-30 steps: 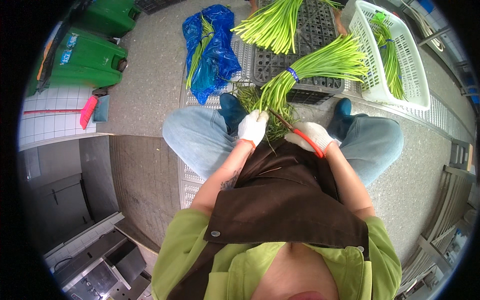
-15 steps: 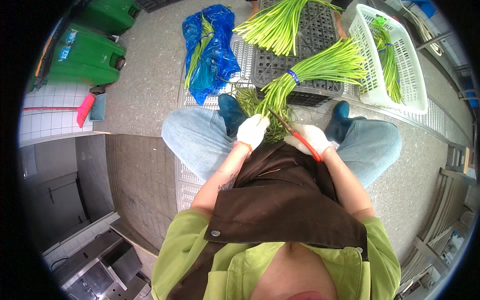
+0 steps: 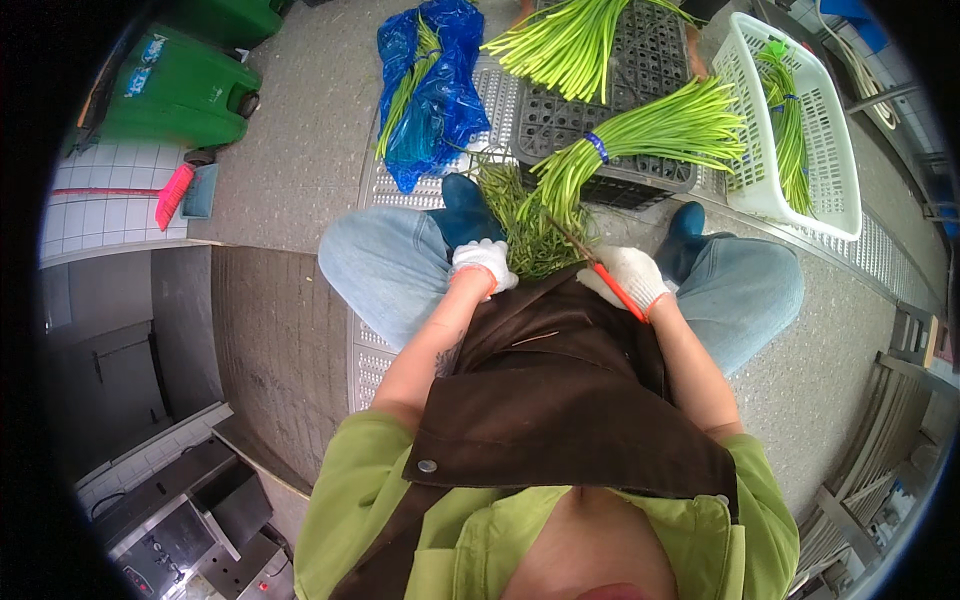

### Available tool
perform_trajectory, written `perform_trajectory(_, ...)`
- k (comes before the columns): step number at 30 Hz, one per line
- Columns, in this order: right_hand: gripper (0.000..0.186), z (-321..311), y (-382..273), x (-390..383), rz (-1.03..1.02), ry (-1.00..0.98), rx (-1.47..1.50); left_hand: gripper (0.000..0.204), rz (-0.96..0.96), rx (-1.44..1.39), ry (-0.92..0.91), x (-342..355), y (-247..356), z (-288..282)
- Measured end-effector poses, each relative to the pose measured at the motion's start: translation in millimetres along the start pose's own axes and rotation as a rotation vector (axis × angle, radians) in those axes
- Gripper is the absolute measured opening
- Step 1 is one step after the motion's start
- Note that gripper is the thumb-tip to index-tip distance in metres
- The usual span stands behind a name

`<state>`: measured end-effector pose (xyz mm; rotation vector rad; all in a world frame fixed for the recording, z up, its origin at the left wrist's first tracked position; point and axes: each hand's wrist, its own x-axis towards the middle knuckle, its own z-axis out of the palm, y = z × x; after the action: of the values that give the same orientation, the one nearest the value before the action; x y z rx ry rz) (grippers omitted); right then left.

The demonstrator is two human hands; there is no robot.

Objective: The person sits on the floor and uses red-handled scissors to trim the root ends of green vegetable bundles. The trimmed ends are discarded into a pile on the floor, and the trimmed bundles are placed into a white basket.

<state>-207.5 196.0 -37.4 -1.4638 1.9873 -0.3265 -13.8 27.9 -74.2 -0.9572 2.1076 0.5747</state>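
A bundle of long green stems, like garlic scapes [image 3: 660, 125], lies over the near side of a black crate, bound by a blue band [image 3: 598, 147]. Its narrower end hangs toward me above a heap of thin green trimmings [image 3: 510, 205]. My right hand [image 3: 625, 275], in a white glove, grips red-handled scissors [image 3: 620, 292], whose dark blades point at the hanging stem ends. My left hand [image 3: 484, 263], gloved too, is by my left knee at the edge of the trimmings. Its fingers are curled; whatever they may hold is hidden.
A second stem bundle [image 3: 570, 45] rests on the black crate [image 3: 640, 60]. On the right stands a white basket [image 3: 845, 190] with banded stems; on the left, a blue plastic bag [image 3: 455, 75] with more stems. Green bins [image 3: 175, 85] and a pink broom [image 3: 174, 197] are farther left.
My left hand has left the stem ends and drawn back toward my left knee. My right hand keeps the scissors in nearly the same spot. The view has shifted slightly.
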Motion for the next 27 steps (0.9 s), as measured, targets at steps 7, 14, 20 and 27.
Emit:
perform_trajectory(7, 0.035, 7, 0, 0, -0.115, -0.122, 0.060, 0.049, 0.142, -1.110, 0.008, 92, 4, 49)
perform_trajectory(14, 0.042, 14, -8, 16, 0.022, -0.147, 0.049, 0.032, 0.178, -1.629, 0.063, 43, -5, 51)
perform_trajectory(20, 0.043, 13, -18, 19, 0.028, -0.202, 0.078, 0.048, 0.121, -2.051, -0.306, -1, -17, 19)
perform_trajectory(27, 0.044, 15, -28, 23, -0.036, -0.224, 0.114, 0.013, -0.018, -2.013, -0.350, -9, -13, 35)
